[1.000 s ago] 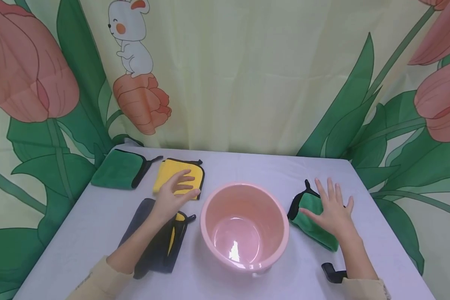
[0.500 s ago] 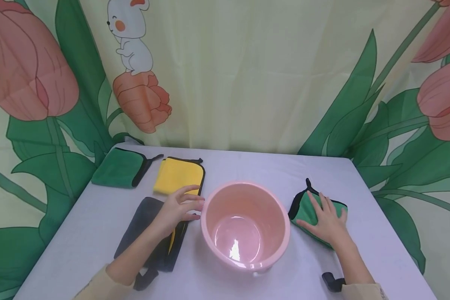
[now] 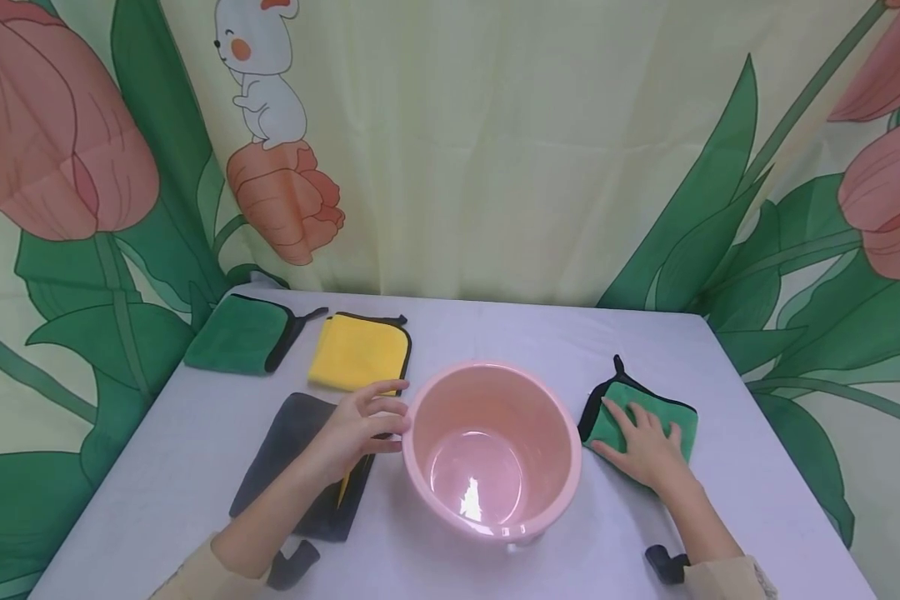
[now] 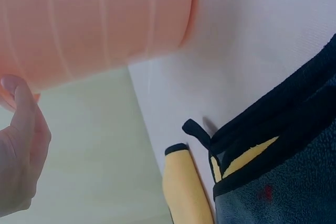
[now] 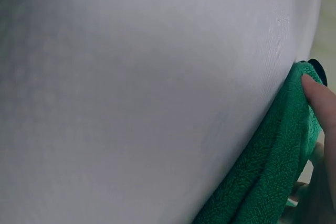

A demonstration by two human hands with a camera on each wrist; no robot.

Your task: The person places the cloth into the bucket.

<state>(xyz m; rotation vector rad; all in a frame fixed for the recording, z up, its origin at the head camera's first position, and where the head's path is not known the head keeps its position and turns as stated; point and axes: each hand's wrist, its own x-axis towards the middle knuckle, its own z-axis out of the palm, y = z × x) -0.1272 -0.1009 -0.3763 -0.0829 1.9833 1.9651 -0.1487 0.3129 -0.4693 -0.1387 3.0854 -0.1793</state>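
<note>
A round pink basin [image 3: 536, 417] stands mid-table. My left hand [image 3: 363, 429] touches its left rim with extended fingers; in the left wrist view, the fingertips of that hand [image 4: 21, 135] are right at the rim, beside the basin's ribbed wall [image 4: 105, 19]. My right hand [image 3: 648, 450] rests on a folded green towel [image 3: 675, 410] with black edging and a hanging loop, fingers spread over it. In the right wrist view, my thumb [image 5: 320, 95] lies against the green towel [image 5: 278, 150].
A dark grey towel [image 3: 288, 442] with yellow inside lies under my left forearm. Behind it are a folded yellow towel [image 3: 360, 350] and another green towel [image 3: 236, 333]. A patterned curtain [image 3: 487, 150] hangs behind the white table [image 3: 510, 329].
My left hand has come down from over the yellow towel to the basin's rim. My right hand has lowered onto the green towel and shifted slightly left.
</note>
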